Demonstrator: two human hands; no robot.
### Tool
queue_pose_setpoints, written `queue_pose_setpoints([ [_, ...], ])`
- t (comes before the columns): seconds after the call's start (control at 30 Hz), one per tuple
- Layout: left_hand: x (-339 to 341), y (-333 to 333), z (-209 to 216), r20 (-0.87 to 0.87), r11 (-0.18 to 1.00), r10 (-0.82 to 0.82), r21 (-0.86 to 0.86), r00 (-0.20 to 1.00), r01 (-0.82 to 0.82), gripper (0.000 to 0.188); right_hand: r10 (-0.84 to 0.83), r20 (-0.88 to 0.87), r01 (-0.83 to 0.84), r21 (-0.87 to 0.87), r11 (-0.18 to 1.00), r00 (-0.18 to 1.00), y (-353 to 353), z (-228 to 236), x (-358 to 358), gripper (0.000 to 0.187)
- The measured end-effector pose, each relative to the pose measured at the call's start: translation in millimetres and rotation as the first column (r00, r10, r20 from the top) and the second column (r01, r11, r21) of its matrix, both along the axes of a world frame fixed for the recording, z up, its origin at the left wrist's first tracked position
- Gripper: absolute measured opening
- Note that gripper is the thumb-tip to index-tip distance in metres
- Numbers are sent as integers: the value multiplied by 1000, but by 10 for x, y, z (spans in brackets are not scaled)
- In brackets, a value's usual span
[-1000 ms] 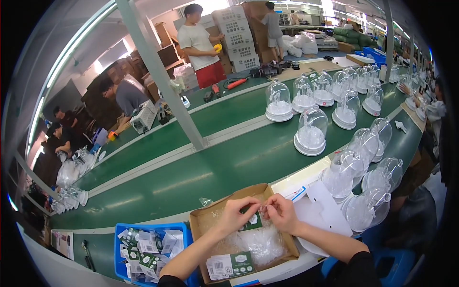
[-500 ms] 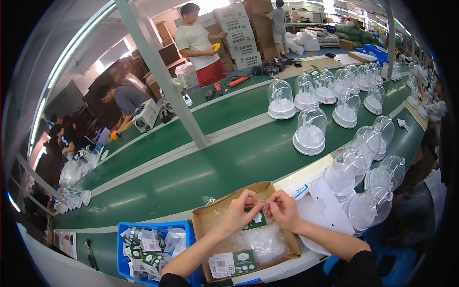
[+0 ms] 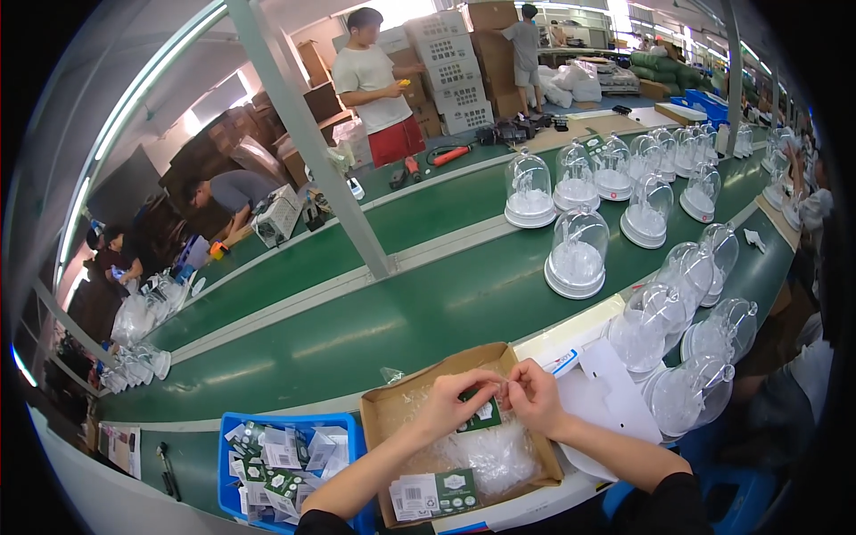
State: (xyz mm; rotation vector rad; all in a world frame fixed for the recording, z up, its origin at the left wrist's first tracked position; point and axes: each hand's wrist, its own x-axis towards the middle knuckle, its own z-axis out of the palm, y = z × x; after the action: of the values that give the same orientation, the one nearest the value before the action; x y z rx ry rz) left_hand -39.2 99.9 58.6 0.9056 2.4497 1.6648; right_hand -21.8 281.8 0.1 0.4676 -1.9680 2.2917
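My left hand [image 3: 456, 403] and my right hand [image 3: 535, 401] meet over a shallow cardboard box [image 3: 382, 426], fingertips pinched close together. A green card [image 3: 482, 416] shows just under the left fingers, partly covered by that hand. Whatever thin thing lies between the right fingertips is too small to make out. Inside the box, below my hands, is a heap of clear, thin plastic strands [image 3: 499, 456]. Folded green-and-white cards [image 3: 435, 494] lie at the box's near end.
A blue bin [image 3: 225, 450] of folded cards stands left of the box. Clear domes on white bases [image 3: 576, 259] stand on the green conveyor [image 3: 419, 312], with more [image 3: 646, 330] at the right. White sheets [image 3: 604, 383] lie beside my right forearm. Other people work beyond the belt.
My fingertips have shifted slightly and the left fingers are stretched a little flatter. Both hands stay pinched over the box. The view has tilted slightly.
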Motion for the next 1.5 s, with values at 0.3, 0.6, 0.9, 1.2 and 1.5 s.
queue_pose_setpoints([
  [0.3,-7,26,-75,-49,1000,-25,-6,998,25,17,8,-9,-8,33,999,1000,51,-85,-3,5],
  [0.6,-35,-3,-161,-46,993,-73,89,996,77,18,-12,-68,15,47,999,998,15,-87,-6,3],
  [0.9,-50,-16,-169,-75,987,-48,151,996,59,18,-24,28,24,5,1000,999,-56,64,-126,8],
  [1.2,-143,-15,-111,-114,967,194,189,974,-171,16,-15,-31,23,276,961,999,-36,388,-456,7],
  [1.5,-378,210,222,-279,991,128,-6,952,-135,16,-41,-127,95,453,886,991,335,817,-626,15],
])
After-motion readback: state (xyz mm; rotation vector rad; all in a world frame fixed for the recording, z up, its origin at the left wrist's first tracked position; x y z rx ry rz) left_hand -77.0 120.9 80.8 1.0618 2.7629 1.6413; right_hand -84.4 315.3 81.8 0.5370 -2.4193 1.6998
